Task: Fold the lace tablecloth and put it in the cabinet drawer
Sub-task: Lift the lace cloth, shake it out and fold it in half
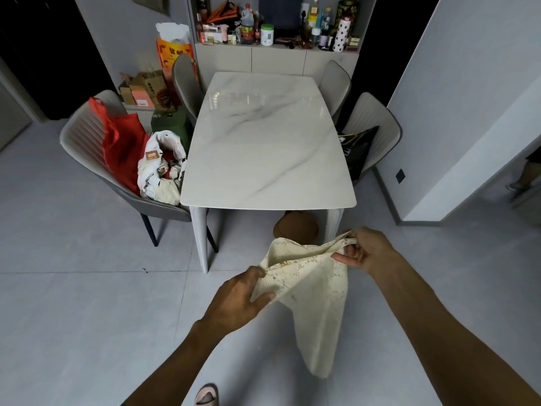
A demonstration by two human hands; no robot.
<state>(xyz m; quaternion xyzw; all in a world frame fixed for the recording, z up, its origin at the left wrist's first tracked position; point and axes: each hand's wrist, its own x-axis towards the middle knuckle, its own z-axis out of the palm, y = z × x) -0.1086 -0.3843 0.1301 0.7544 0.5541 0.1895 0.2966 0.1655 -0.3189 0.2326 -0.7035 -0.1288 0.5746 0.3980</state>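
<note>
Head view: the lace tablecloth (313,291) hung in the air in front of the counter (268,142), above the floor — limp, light, openwork that looked likely to snag; best held at the edges and corners. Left hand (237,300) pinched one upper edge between thumb and curled fingers. Right hand (366,250) gripped the opposite corner, fingers curled — cloth partly bunched, one long tail drooping.

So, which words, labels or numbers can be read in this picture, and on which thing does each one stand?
No text reads clearly.
Orange bag behind the far left chair: large printed characters, too blurred to read.
Black bag on the right chair: pale letters, partly cut off, unreadable.
Bottles and white jar on the shelf: labels too small.
Lace tablecloth: no text.
</note>
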